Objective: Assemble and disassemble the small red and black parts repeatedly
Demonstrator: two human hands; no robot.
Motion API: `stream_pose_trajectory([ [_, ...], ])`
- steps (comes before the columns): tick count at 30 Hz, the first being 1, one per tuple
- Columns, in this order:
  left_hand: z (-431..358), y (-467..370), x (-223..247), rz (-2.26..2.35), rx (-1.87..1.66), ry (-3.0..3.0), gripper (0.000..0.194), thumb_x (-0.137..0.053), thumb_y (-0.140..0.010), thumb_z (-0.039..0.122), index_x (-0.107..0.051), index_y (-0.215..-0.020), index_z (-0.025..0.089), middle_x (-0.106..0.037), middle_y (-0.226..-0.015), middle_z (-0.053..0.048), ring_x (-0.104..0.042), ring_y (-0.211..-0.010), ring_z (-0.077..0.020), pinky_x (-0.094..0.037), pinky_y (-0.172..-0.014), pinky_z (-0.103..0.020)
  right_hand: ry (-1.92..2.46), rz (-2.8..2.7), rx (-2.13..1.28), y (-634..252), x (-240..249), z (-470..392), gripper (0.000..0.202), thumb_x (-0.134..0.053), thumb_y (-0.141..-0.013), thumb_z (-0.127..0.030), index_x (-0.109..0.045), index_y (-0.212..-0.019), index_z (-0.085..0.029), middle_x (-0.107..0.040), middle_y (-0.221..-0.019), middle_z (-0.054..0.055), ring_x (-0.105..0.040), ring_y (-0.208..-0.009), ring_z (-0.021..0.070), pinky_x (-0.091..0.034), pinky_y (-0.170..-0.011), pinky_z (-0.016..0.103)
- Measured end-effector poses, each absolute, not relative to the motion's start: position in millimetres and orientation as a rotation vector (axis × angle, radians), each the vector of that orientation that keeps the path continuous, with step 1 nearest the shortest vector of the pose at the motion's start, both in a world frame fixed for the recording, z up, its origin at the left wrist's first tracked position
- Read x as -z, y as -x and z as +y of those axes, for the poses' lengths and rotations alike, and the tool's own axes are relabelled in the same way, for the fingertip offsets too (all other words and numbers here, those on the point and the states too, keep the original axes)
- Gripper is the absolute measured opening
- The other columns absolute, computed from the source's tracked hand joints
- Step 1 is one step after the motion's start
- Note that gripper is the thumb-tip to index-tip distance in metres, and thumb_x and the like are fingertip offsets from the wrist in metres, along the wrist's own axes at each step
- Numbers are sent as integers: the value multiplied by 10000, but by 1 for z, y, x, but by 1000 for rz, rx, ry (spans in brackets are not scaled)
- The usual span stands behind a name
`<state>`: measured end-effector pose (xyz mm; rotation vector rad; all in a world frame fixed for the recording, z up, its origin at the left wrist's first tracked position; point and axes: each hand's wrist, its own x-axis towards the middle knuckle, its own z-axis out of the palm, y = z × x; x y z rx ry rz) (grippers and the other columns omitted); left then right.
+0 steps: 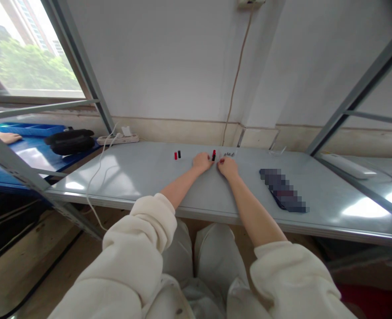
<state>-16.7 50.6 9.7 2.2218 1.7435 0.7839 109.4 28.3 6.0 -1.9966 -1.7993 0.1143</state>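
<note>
My left hand (202, 162) rests on the grey shelf top with its fingers curled, beside a small piece that is red above and black below (213, 155). Whether the fingertips grip this piece is too small to see. Across a narrow gap, my right hand (228, 167) is closed in a pinch; what is in it, if anything, is hidden. Several small metallic pieces (229, 154) lie just behind my right hand. Left of my left hand, a red cylinder (175, 156) and a black cylinder (179, 154) stand side by side.
A dark, pixelated flat object (284, 190) lies to the right on the shelf top (143, 177). At the back left is a power strip (123, 139) with a white cable. A black case (70, 141) and blue tray (29, 129) sit on the neighbouring blue surface, near another person's hand (8, 137).
</note>
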Motion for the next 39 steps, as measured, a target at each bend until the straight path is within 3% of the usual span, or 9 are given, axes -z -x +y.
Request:
stream_pose_trajectory([
  [6, 26, 56, -24, 1858, -602, -2354, 478, -528, -773, 310, -441, -1217, 155, -609, -1059, -164, -554, -1026, -267, -407, -845, -350, 2035, -1807, -144, -110, -10, 25, 269, -466, -783, -255, -627, -957, -126, -635, -998, 161, -575, -982, 268, -437, -784, 350],
  [14, 1, 84, -13, 2113, -715, -2189, 598, -407, -838, 285, -200, -1377, 131, -608, -1006, -193, -588, -944, -280, -423, -796, -347, 2104, -1858, -99, -103, -24, 1, 432, -507, -782, -306, -474, -1143, -71, -580, -1082, 230, -551, -1021, 320, -429, -796, 410],
  [23, 5, 86, -15, 2242, -650, -2114, 692, -391, -826, 240, -45, -1407, 96, -625, -946, -193, -606, -889, -275, -434, -785, -356, 1952, -1944, -97, -94, -26, -3, 242, -461, -814, -293, -575, -951, -130, -635, -948, 163, -588, -926, 273, -430, -717, 332],
  [27, 11, 88, -10, 2291, -644, -2082, 668, -385, -823, 215, -77, -1401, 82, -625, -951, -190, -609, -881, -269, -441, -768, -352, 1870, -2004, -90, -92, -25, -2, 223, -459, -816, -300, -596, -906, -148, -646, -917, 125, -596, -881, 233, -423, -710, 300],
  [32, 16, 93, -6, 2243, -761, -2142, 423, -316, -856, 184, -357, -1270, 111, -603, -1013, -181, -605, -893, -250, -442, -730, -336, 1809, -2036, -68, -91, -25, -3, 221, -459, -817, -304, -605, -889, -154, -652, -892, 114, -596, -847, 218, -414, -695, 288],
  [39, 15, 85, -10, 1632, -1173, -2231, 198, -410, -839, 208, -498, -1012, 172, -626, -817, -63, -585, -742, -153, -426, -701, -280, 1692, -1983, -101, -92, -21, 2, 188, -486, -809, -314, -595, -840, -163, -645, -811, 96, -584, -770, 197, -393, -657, 271],
])
